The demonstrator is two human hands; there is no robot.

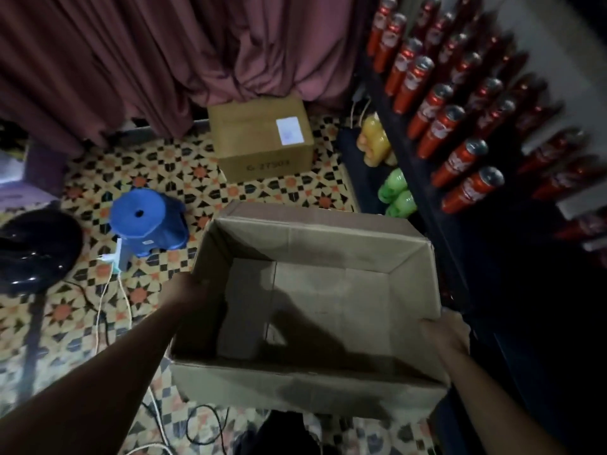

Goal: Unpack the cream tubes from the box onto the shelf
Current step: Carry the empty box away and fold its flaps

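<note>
Overhead, open box (pixel 312 244), bare bottom showing, left hand (pixel 184 290) and right hand (pixel 446 334) gripping walls

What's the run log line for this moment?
box: open, looks empty | left hand: grips left wall | right hand: grips right rim | shelf: red cans

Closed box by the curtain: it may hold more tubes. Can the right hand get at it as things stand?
Probably not: the right hand grips the open box, which is held between the person and the closed box.
</note>
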